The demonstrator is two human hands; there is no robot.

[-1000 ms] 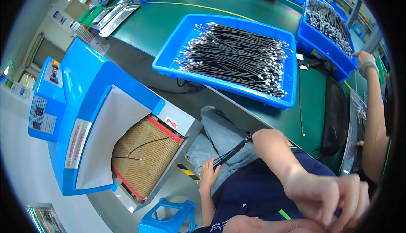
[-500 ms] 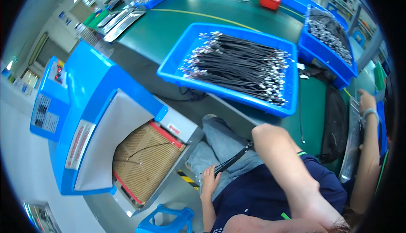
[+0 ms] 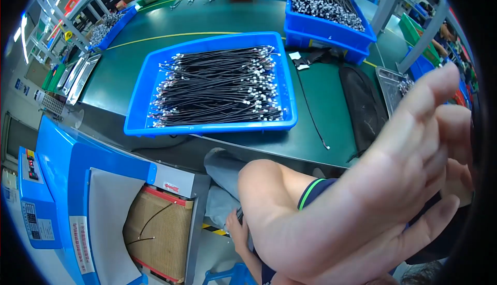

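Observation:
My left hand (image 3: 237, 231) is low by my lap, its fingers closed around a dark bundle of black cables (image 3: 239, 215). My right forearm hides most of that bundle. Large and close in front, my right hand (image 3: 398, 150) is raised with palm and fingers showing, fingers apart and nothing in it. Ahead on the green table, a blue tray (image 3: 135, 99) holds many short black cables (image 3: 217, 86) with white connectors at their ends. A single black cable (image 3: 311, 111) lies on the table right of this tray.
At left stands a blue machine (image 3: 67, 176) with a mesh conveyor belt (image 3: 164, 236) carrying thin cables. A stacked blue bin (image 3: 331, 39) of cables, a black pouch (image 3: 360, 109) and a metal tray (image 3: 388, 86) are at right. Near the machine is a blue stool (image 3: 230, 275).
My view has turned to the right. My right hand has come into view from near my head. The cables at my left hand are now mostly covered by my right arm.

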